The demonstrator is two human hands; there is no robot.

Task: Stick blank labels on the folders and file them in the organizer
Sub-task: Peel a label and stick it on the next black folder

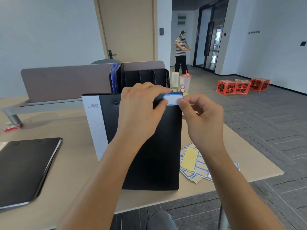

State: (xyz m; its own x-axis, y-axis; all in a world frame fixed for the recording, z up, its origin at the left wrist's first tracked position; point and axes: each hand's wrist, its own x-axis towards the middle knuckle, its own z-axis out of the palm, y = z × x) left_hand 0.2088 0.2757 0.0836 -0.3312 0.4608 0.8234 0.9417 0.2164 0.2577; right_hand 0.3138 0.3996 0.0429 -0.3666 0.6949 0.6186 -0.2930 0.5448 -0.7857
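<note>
- The desk (69, 163) is pale wood with a rounded right corner; its near edge and its right edge both show, and beyond them is grey patterned floor.
- Far left, a small red and white box (12, 127) lies near a grey metal bracket foot.
- At the near left a second black folder (25, 170) lies flat, its lower corner close to the desk's near edge; bare desk separates it from the middle.
- A grey-brown divider screen (66, 82) stands along the back of the desk, with a pale door in the wall behind it.
- In the middle a black folder (149, 155) with a white spine strip lies lengthwise away from the person.
- The left hand (141, 110) rests over the folder's far end, fingers curled over the top edge, thumb pressing the left end of a blue-bordered white label (172, 100) at the folder's top right corner.
- The right hand (201, 118) pinches the label's right end between thumb and forefinger; that grip is closed on the label.
- Behind the folder stands a black mesh organizer (146, 77); a blue folder (113, 77) sits in its leftmost slot.
- Just right of the organizer stand a clear plastic cup (184, 83) with a straw and a pale cylinder (174, 78).
- Label sheets (194, 161) lie beside the folder's right edge, near the desk's right edge.
- Right of the desk the floor is open; three red boxes (242, 86) sit near the far wall, and a person in a striped top (181, 52) stands by glass doors.
</note>
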